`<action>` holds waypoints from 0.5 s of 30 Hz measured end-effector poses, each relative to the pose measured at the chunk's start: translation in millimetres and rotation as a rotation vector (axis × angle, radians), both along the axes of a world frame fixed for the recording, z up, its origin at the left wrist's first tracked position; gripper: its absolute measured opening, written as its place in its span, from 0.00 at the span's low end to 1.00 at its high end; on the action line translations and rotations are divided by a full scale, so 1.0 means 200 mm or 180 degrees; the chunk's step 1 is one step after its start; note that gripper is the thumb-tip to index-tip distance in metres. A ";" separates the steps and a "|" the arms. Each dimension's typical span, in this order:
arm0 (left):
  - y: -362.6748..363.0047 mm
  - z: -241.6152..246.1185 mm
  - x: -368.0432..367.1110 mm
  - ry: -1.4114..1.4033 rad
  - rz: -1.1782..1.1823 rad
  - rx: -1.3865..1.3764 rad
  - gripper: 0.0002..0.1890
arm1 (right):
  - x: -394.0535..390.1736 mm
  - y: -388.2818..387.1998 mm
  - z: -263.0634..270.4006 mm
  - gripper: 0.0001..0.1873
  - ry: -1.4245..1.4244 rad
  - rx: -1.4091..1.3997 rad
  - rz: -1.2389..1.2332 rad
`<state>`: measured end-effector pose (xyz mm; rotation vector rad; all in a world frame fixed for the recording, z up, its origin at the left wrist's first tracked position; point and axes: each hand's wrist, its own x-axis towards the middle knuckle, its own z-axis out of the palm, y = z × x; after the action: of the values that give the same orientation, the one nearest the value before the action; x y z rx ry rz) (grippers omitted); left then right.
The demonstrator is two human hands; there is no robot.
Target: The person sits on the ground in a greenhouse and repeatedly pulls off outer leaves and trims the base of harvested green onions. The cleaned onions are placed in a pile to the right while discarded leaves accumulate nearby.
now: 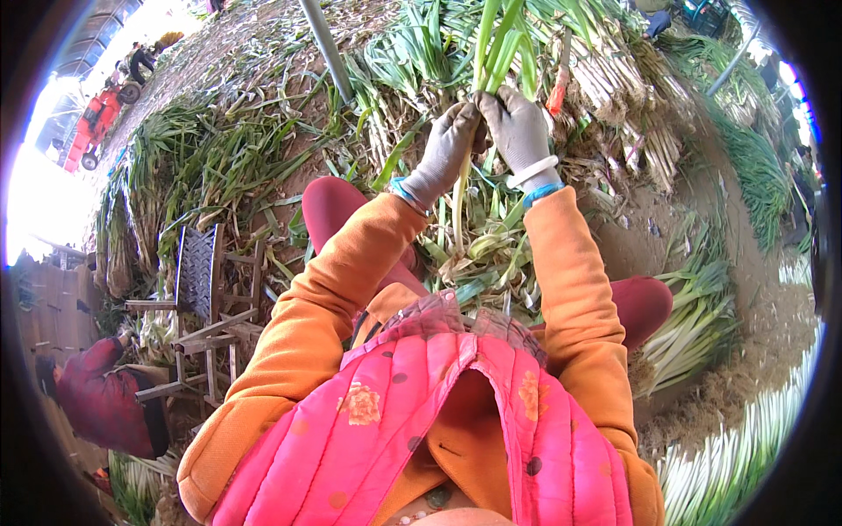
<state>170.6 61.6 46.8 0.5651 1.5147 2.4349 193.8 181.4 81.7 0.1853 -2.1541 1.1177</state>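
Observation:
A single long green onion (458,204) hangs between my hands, its green leaves pointing away from me and its roots towards me. My left hand (442,151), in a grey glove, is closed around the stalk. The gloved fingers of my right hand (520,128) pinch the same plant where the leaves begin; a white band circles that wrist. Below them lies a litter of stripped leaves (490,253) between my knees. Close to the right hand is a tool with an orange-wrapped handle (557,92), its far end partly hidden among the onions.
Bundled onions (612,79) lie at the far right, with another bundle (697,322) beside my right knee. A metal pole (327,49) rises ahead. Left are leafy heaps (191,164), wooden-framed stools (210,315), and a bent-over person (108,401). A red vehicle (95,125) stands farther off.

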 end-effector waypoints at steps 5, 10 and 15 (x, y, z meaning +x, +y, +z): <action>0.02 -0.02 0.03 -0.0154 -0.0275 0.0331 0.17 | -0.01 0.00 -0.16 0.11 -0.0966 -0.3224 0.1026; -0.04 -0.05 0.00 -0.0310 -0.0590 0.0257 0.21 | 0.01 0.20 -0.22 0.09 -0.0021 -0.6060 0.1174; -0.09 -0.05 0.02 0.0321 -0.0991 -0.0182 0.25 | 0.15 0.33 -0.09 0.25 0.0671 -0.2367 0.0215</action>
<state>174.5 42.8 37.8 0.8534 1.4063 2.1499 223.6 247.1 64.7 0.0303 -1.4411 1.7659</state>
